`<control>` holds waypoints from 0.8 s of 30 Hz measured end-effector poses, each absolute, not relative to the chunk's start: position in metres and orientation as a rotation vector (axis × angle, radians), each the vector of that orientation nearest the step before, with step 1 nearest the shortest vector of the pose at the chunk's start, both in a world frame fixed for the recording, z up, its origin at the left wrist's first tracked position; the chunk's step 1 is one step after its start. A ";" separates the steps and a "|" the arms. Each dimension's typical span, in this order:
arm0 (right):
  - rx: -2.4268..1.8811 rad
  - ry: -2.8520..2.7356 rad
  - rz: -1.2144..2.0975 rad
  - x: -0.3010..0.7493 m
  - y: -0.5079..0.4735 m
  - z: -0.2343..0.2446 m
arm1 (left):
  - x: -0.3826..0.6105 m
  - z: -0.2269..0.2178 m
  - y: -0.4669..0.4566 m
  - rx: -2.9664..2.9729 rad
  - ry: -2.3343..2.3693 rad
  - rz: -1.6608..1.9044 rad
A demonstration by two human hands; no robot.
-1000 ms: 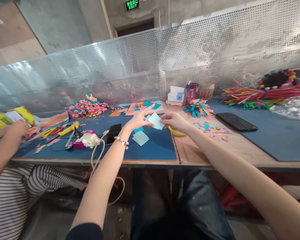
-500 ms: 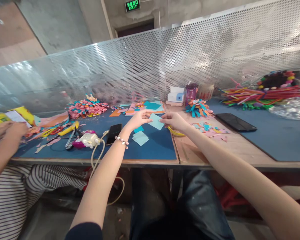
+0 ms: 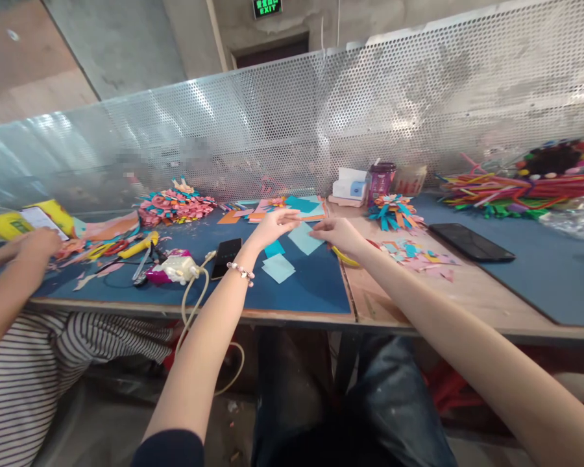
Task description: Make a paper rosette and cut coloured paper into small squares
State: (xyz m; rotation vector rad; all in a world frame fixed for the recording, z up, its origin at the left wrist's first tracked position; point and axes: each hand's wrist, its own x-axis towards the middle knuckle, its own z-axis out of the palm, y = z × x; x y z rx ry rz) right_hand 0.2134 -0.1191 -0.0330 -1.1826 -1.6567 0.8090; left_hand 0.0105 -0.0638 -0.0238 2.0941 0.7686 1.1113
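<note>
Light-blue paper [image 3: 305, 240] sits between the person's two hands, over the blue mat [image 3: 316, 292]. Leftmost, a co-worker [image 3: 14, 370] in stripes is beside a lit phone [image 3: 45, 222]; next come a bundle of pink and blue strips [image 3: 175, 206], a white plug block [image 3: 178, 267] and a dark phone [image 3: 227, 258]. The left hand [image 3: 275, 227] curves narrowly near the paper's upper edge — contact cannot be told. Loose squares [image 3: 279, 268] lie below it. At the right edge, the right hand [image 3: 339, 235] brings thumb and fingers close together — whether pinching, one cannot tell. Beyond lie scraps [image 3: 418, 254] and a black tablet [image 3: 470, 242].
</note>
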 end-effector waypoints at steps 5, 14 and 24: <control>-1.289 -1.751 0.898 0.168 -0.126 -0.040 | -0.003 -0.022 -0.050 1.949 1.032 1.461; -1.587 -2.258 0.184 0.151 -0.143 -0.042 | -0.007 -0.038 -0.042 2.220 1.360 1.252; -1.321 -2.584 -0.056 0.163 -0.147 -0.052 | -0.007 -0.058 -0.035 2.510 1.535 0.934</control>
